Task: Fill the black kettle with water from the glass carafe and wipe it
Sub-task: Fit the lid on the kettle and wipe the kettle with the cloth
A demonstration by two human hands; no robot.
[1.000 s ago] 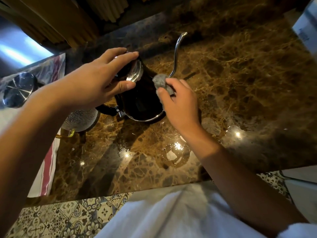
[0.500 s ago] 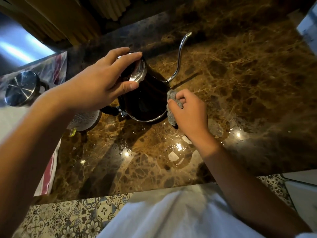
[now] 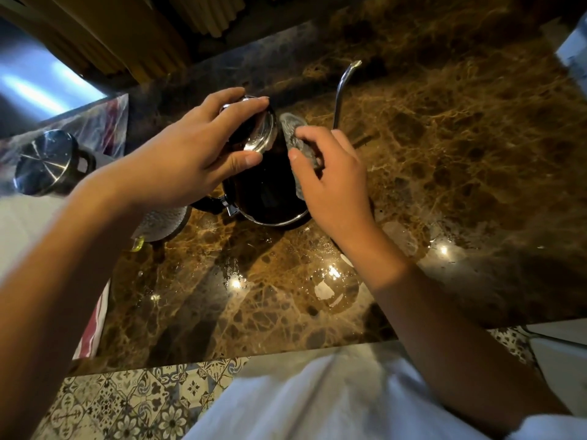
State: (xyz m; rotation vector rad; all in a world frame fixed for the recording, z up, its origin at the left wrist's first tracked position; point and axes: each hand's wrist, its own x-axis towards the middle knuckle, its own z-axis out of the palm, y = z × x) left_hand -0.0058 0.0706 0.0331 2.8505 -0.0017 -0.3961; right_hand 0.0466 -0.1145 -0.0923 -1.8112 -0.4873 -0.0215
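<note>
The black kettle stands on the brown marble counter, its thin metal spout pointing away from me. My left hand grips its shiny lid from above, fingers and thumb curled round the rim. My right hand holds a grey cloth pressed against the kettle's upper right side, near the spout's base. The glass carafe sits left of the kettle, mostly hidden under my left forearm.
A steel-lidded container stands at the far left on a striped towel. Wet patches glint on the counter in front of the kettle. The counter's front edge runs along the bottom, with patterned floor tiles below.
My right hand has moved the cloth up from the kettle's lower right side to its upper side by the lid. The left hand has stayed on the lid.
</note>
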